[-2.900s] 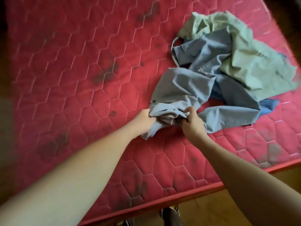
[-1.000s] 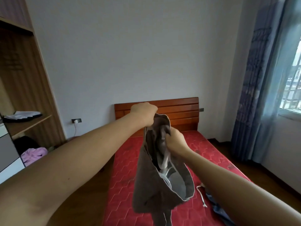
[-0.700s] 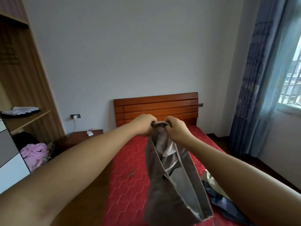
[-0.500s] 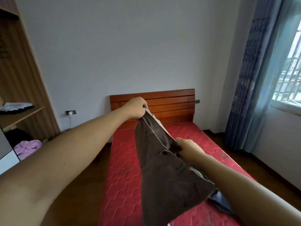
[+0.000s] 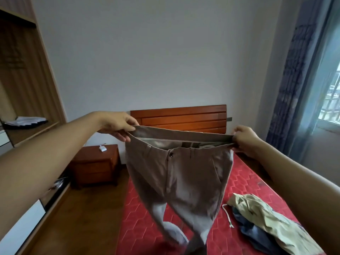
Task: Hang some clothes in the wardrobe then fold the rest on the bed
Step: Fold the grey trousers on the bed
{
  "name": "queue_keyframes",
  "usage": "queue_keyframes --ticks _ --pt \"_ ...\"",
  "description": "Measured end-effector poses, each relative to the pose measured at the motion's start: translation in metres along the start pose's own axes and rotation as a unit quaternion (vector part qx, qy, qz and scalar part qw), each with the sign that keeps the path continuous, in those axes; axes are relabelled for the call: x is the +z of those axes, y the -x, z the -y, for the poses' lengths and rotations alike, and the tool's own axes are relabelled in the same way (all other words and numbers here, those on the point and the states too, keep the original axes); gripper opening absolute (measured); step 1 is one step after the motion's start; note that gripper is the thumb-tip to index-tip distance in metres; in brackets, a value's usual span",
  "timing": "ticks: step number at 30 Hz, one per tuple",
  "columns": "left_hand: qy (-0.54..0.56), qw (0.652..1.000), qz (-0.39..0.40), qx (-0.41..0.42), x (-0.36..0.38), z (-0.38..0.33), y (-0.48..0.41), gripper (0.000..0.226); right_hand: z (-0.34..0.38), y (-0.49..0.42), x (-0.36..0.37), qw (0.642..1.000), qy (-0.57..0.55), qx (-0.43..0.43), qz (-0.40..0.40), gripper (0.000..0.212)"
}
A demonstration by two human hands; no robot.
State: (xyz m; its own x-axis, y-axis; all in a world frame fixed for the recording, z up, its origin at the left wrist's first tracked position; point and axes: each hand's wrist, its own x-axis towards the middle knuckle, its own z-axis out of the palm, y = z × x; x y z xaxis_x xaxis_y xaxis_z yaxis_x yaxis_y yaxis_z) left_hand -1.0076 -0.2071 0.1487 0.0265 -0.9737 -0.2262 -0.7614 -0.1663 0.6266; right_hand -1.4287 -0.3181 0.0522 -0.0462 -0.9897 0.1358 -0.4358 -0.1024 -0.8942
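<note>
Taupe woven cloth: the trousers (image 5: 180,172) are hanging in the air over the red mattress of the bed (image 5: 244,181), with the button front facing me. I am logging the waistband (image 5: 184,134) as running roughly level, side to side, and pulled taut between the two hands. The left hand (image 5: 117,125) is pinching the left end of the band between thumb and fingers. The right hand (image 5: 244,139) is curling round the right end. Each grip is closing on cloth and neither is spread. The garment's long axis is dropping straight down from the grips. The two legs are dangling and crossing low in the view, and their hems are running out of sight, so I cannot tell whether they are touching the mattress. Both hands are sitting at about equal reach, the left slightly higher. I am judging this as the start of a fold: the coming move is asking the hands to meet, leg on leg, and then lower onto bare mattress left of the heap of clothes (image 5: 266,223) lying under the right forearm. The wardrobe (image 5: 22,70) is standing well apart, at the left.
</note>
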Motion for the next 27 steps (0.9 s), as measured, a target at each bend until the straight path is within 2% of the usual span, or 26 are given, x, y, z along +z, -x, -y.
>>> queue_keyframes --ticks 3,5,7,10,13,17,18,21,24,27 --pt "0.078 0.992 -0.085 0.055 -0.019 0.013 0.008 0.034 0.013 -0.004 -0.008 0.998 -0.037 -0.027 -0.038 0.032" --pt "0.023 0.988 -0.118 0.092 -0.013 0.016 0.014 0.032 0.017 -0.002 -0.004 0.997 -0.034 -0.05 -0.051 0.029" --pt "-0.043 0.985 -0.096 0.138 0.019 0.015 0.015 0.024 0.023 0.001 0.009 0.996 -0.022 -0.083 -0.038 0.028" --pt "-0.101 0.97 -0.004 0.219 0.095 0.006 0.005 0.011 0.035 0.005 0.034 0.994 -0.009 -0.109 -0.006 0.032" --pt "-0.139 0.96 0.083 0.229 0.163 -0.008 -0.004 0.044 0.052 0.011 0.047 0.99 0.017 -0.138 0.005 0.032" --pt "-0.164 0.967 0.071 0.181 0.218 -0.015 -0.028 0.083 0.07 0.008 0.038 0.986 0.042 -0.162 0.003 0.032" --pt "-0.161 0.968 0.061 0.181 0.227 -0.015 -0.035 0.082 0.073 0.007 0.032 0.984 0.052 -0.169 -0.001 0.032" --pt "-0.179 0.953 0.048 0.24 0.246 -0.013 -0.043 0.047 0.079 0.003 0.011 0.978 0.092 -0.186 0.0 0.033" --pt "-0.217 0.946 0.079 0.229 0.254 -0.006 -0.044 0.05 0.084 0.002 -0.014 0.97 0.155 -0.189 -0.003 0.035" --pt "-0.233 0.948 0.075 0.205 0.253 0.009 -0.05 0.048 0.085 -0.002 -0.033 0.953 0.234 -0.19 -0.007 0.042"
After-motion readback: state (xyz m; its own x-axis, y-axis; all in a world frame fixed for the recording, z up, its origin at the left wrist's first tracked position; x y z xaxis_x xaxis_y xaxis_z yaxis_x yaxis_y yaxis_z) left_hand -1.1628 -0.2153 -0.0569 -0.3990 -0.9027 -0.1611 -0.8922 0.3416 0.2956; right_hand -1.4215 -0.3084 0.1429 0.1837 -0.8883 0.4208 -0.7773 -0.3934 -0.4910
